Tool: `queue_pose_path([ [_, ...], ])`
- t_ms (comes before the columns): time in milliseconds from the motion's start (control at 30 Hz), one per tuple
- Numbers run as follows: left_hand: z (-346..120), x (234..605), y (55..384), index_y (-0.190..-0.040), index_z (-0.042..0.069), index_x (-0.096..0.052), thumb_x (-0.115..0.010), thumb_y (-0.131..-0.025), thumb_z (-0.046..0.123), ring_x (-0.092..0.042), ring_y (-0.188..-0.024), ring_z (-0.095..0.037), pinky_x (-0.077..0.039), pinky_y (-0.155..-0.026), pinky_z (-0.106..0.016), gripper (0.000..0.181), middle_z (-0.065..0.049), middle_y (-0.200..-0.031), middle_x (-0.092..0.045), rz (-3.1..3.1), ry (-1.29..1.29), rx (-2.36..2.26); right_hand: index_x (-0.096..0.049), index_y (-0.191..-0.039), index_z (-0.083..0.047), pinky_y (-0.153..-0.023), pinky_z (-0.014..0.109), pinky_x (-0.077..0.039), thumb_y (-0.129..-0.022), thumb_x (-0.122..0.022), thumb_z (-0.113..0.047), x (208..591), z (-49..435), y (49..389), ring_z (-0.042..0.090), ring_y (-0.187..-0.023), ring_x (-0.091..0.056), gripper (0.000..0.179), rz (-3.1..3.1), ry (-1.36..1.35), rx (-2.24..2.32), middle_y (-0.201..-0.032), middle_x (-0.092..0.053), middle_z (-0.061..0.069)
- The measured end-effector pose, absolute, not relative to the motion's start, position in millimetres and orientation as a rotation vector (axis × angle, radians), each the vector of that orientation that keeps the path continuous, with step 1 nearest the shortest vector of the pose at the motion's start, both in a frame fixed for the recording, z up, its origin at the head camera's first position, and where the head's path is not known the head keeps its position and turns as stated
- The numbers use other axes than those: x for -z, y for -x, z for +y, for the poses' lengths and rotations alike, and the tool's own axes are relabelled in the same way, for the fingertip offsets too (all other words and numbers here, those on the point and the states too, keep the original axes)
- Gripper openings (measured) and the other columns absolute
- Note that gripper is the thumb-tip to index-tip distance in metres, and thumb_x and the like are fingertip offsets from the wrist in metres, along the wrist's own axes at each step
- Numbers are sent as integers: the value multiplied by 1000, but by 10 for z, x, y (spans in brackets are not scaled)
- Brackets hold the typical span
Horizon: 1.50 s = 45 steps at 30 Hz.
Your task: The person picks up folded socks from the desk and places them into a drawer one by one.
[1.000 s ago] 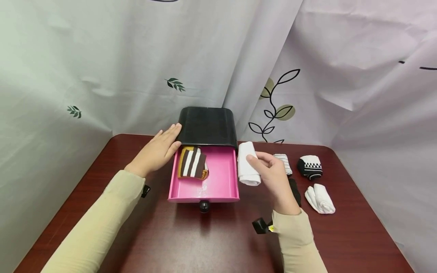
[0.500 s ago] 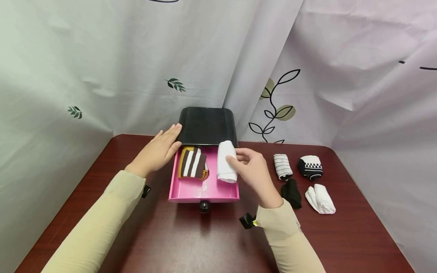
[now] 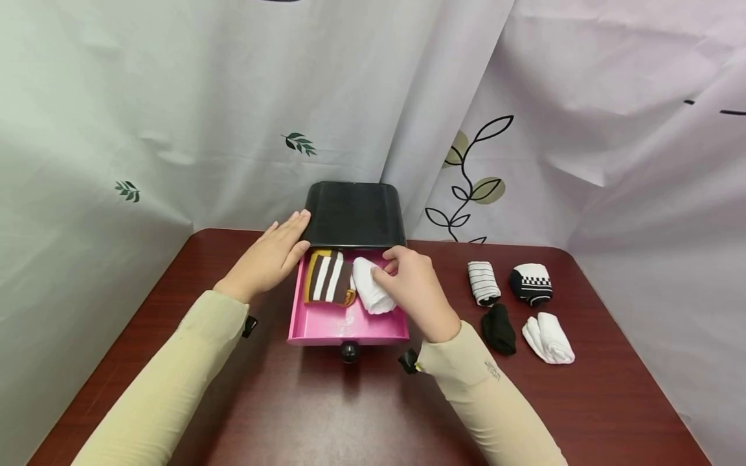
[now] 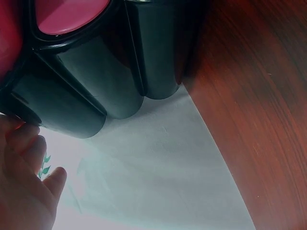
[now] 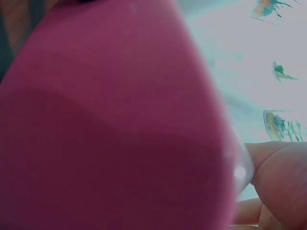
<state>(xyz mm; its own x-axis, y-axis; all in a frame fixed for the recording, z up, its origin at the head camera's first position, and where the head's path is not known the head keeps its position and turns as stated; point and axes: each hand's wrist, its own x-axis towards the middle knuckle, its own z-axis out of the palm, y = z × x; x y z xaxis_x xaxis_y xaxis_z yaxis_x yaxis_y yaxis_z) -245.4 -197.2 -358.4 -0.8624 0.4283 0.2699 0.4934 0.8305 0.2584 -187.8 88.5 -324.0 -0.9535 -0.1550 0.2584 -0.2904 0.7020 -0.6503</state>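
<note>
In the head view my right hand (image 3: pixel 415 288) holds a folded white sock (image 3: pixel 370 288) by its right side, over the floor of the open pink drawer (image 3: pixel 326 327). To its left in the drawer lies a folded brown, white and mustard striped sock (image 3: pixel 330 278). My left hand (image 3: pixel 268 255) lies with straight fingers against the left side of the black cabinet (image 3: pixel 353 213). The left wrist view shows this hand (image 4: pixel 29 177) by the black drawer housings (image 4: pixel 96 76). The pink drawer (image 5: pixel 120 120) hides most of the right hand (image 5: pixel 280 184) in the right wrist view.
To the right on the dark red table (image 3: pixel 361 414) lie a striped white sock (image 3: pixel 483 283), a black sock (image 3: pixel 498 329), a black-and-white checked sock (image 3: pixel 531 283) and another white sock (image 3: pixel 548 338). A white curtain (image 3: pixel 233 129) hangs behind. The drawer's black knob (image 3: pixel 349 352) sticks out in front.
My right hand has moved left with the white sock, from beside the drawer to inside it, next to the striped sock. The sock has tilted. My left hand has stayed in place.
</note>
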Motion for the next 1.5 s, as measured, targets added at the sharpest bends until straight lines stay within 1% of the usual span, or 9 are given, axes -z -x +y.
queue_pose_path([
  [167,-1978,3584,2453,-162,5,-21,-40,-109,39,-17,-155,-27,-10,-126,-50,65,-12,-167,-23,-2813,716,480,-72,-106,-1,-73,37,-57,-87,-76,-14,3234,858,1872,20,-77,-67,23,-2717,-402,-966,-84,-72,7],
  [300,-1988,3587,2453,-162,5,-21,-40,-109,39,-17,-155,-28,-9,-126,-49,65,-12,-166,-23,-2809,711,477,-71,-96,-2,-68,35,-53,-85,-76,-9,3255,847,1877,19,-72,-60,14,-2693,-447,-894,-77,-65,5],
  [400,-1987,3591,2453,-162,5,-21,-40,-109,39,-17,-155,-28,-9,-126,-49,65,-12,-167,-23,-2811,710,482,-70,-92,-2,-68,35,-53,-85,-75,-6,3264,848,1878,21,-74,-59,9,-2670,-450,-883,-77,-62,5],
  [600,-1976,3596,2446,-162,5,-21,-40,-109,39,-15,-155,-26,-9,-126,-49,66,-12,-167,-23,-2817,707,489,-73,-93,-4,-72,34,-55,-87,-73,-7,3248,927,1840,19,-77,-63,7,-2639,-420,-1012,-82,-68,5],
  [767,-1974,3593,2437,-162,5,-21,-40,-109,39,-16,-155,-27,-8,-126,-48,65,-12,-167,-23,-2814,711,493,-75,-97,-7,-71,32,-54,-88,-76,-11,3223,1037,1743,16,-74,-62,10,-2619,-456,-1145,-83,-69,3],
  [900,-1971,3584,2428,-162,5,-20,-40,-109,39,-16,-155,-28,-8,-126,-48,65,-12,-167,-23,-2813,713,493,-76,-98,-9,-67,30,-54,-87,-79,-11,3210,1095,1633,13,-71,-61,11,-2582,-529,-1230,-82,-69,0],
  [1133,-1964,3585,2430,-162,6,-20,-40,-109,39,-16,-155,-28,-8,-126,-48,66,-12,-167,-23,-2814,708,497,-77,-93,-11,-58,26,-51,-88,-77,-8,3243,1118,1378,12,-65,-60,6,-2477,-673,-1497,-75,-69,-5],
  [1367,-1960,3582,2435,-162,5,-20,-40,-109,39,-17,-155,-28,-8,-126,-48,66,-12,-167,-23,-2814,703,495,-76,-97,0,-54,32,-59,-93,-73,-7,3388,1052,1146,16,-57,-66,9,-2519,-842,-1790,-71,-71,6],
  [1500,-1962,3583,2434,-162,5,-20,-40,-109,39,-16,-155,-28,-9,-126,-49,66,-12,-167,-23,-2813,703,500,-76,-94,-2,-56,28,-59,-92,-73,-7,3485,1000,1052,10,-58,-66,7,-2581,-880,-1752,-71,-71,5],
])
